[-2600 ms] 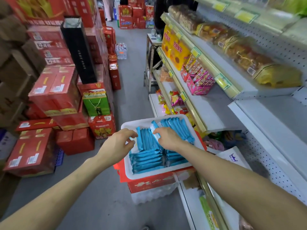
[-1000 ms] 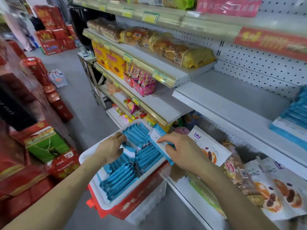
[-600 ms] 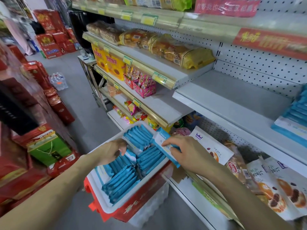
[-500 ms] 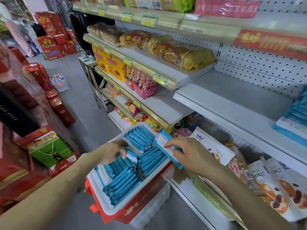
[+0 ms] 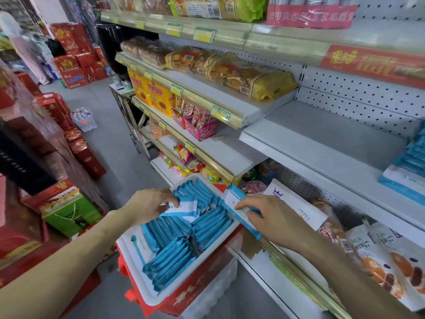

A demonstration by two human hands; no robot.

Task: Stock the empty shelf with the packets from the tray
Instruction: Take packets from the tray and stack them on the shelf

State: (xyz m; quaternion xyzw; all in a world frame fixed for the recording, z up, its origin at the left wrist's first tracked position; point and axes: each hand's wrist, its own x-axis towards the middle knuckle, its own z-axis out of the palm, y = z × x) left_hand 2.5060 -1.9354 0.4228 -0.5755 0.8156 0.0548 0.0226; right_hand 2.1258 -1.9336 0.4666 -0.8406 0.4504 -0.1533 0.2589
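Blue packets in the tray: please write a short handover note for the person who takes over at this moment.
Hands: right hand grips one blue packet, lifted over the tray's shelf-side edge; left hand pinches a second packet in the tray.
Many more tray packets lie there.
Done: a stack of packets lies at the right end of the empty shelf.
Left: shelve both held packets, then the rest.

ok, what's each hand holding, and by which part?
Right hand grips a blue packet around its middle. Left hand pinches a second packet by one end.
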